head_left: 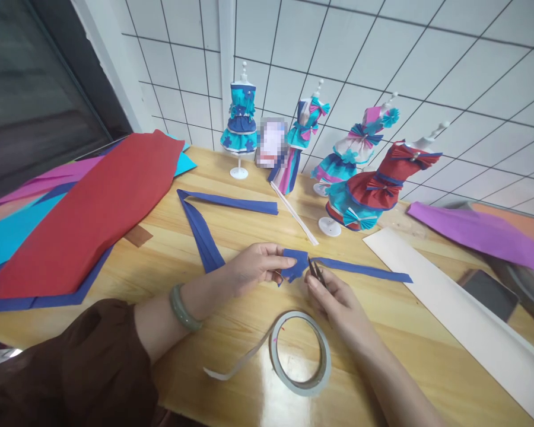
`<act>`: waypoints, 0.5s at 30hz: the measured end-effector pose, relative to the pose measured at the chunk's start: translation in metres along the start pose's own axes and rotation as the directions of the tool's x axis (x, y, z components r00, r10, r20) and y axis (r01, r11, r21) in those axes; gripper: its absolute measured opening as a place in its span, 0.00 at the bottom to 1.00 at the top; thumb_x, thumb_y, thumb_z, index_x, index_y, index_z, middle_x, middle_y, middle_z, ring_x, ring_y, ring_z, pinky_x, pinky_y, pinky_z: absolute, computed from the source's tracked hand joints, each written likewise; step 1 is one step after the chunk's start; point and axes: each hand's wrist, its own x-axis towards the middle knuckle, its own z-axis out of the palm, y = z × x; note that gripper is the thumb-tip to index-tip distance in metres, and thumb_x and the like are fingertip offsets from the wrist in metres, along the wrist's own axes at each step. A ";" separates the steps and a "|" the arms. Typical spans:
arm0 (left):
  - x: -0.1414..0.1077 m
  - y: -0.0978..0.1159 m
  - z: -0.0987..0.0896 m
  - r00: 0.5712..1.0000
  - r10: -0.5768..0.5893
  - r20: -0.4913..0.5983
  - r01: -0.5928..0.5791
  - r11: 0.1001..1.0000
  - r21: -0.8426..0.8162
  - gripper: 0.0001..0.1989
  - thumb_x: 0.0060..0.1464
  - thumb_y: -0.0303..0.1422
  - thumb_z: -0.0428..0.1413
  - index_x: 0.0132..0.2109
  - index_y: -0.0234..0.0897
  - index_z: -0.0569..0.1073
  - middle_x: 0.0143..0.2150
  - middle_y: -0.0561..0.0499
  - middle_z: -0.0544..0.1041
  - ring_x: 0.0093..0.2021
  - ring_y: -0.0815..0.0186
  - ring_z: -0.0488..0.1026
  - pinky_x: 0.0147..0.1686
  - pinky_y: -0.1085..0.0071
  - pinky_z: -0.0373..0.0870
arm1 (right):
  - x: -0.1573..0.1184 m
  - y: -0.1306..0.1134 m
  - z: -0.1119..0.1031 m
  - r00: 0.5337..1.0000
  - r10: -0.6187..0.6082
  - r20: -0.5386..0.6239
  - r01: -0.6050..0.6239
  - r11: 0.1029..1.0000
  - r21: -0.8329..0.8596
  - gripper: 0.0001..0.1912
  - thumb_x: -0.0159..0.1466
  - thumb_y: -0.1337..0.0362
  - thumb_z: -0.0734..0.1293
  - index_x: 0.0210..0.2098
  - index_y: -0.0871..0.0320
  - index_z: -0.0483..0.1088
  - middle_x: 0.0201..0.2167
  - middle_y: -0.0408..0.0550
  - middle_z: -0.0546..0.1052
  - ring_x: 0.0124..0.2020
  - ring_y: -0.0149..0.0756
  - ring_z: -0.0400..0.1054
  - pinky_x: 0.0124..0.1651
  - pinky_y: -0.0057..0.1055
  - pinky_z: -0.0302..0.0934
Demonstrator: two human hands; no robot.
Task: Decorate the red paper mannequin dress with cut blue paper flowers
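- Paper piece in blue [296,264], small and with an uneven lower edge, sits in the left hand [267,264], just above the table [231,332]; thumb on top, fingers beneath, pinching it at its left side
- Right hand [336,293] grips small dark scissors [314,271], thumb and fingers closed around them; the 2 pointed blades stand slightly apart at the paper's right edge, and I cannot tell whether they are cutting into it
- Narrow blue strip [365,268] runs rightward from behind the blades, its far end over a long white sheet [449,320]; any join to the small piece is hidden
- Folded blue strip [231,201] lies beyond the left forearm, bent into a sharp V
- Tape roll [324,356] rests flat between the forearms, a loose tail curling out to the left
- 4 small dress forms stand along the back, the nearest dressed in red and turquoise [382,178]
- Thin white strip [293,213] lies in front of them
- Red sheet [93,219] tops a coloured pile at left; a purple sheet [476,237] lies at far right
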 end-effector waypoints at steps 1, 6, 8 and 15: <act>0.000 0.000 0.000 1.000 0.008 -0.001 -0.008 1.000 -0.025 0.12 0.45 0.34 0.60 0.37 0.30 0.73 0.31 0.48 0.72 0.28 0.73 0.65 0.30 0.74 0.59 | -0.001 -0.001 0.001 1.000 -0.002 0.027 0.001 1.000 0.023 0.18 0.62 0.48 0.57 0.34 0.59 0.62 0.16 0.35 0.53 0.15 0.24 0.44 0.17 0.24 0.40; 0.000 0.001 0.001 0.999 0.020 -0.033 -0.024 0.991 -0.135 0.12 0.45 0.33 0.60 0.37 0.30 0.74 0.31 0.48 0.72 0.30 0.72 0.67 0.30 0.75 0.59 | -0.003 -0.002 0.003 0.990 0.031 0.137 -0.046 0.993 0.106 0.23 0.64 0.46 0.49 0.35 0.59 0.61 0.14 0.34 0.54 0.13 0.24 0.43 0.16 0.24 0.39; 0.000 0.001 0.001 0.999 0.016 -0.029 -0.020 0.985 -0.169 0.12 0.44 0.33 0.61 0.37 0.30 0.74 0.31 0.48 0.73 0.30 0.73 0.67 0.31 0.75 0.59 | -0.003 0.000 0.004 0.986 0.060 0.153 -0.080 0.988 0.131 0.24 0.63 0.45 0.49 0.35 0.59 0.61 0.14 0.34 0.53 0.12 0.23 0.43 0.15 0.23 0.38; 0.000 -0.003 0.001 1.000 0.000 0.027 0.002 0.995 -0.100 0.13 0.43 0.35 0.61 0.35 0.29 0.74 0.31 0.46 0.74 0.27 0.73 0.66 0.30 0.75 0.59 | -0.001 0.003 0.005 0.989 0.083 0.121 -0.105 0.978 0.181 0.23 0.63 0.44 0.50 0.36 0.59 0.60 0.14 0.33 0.53 0.12 0.23 0.42 0.15 0.23 0.37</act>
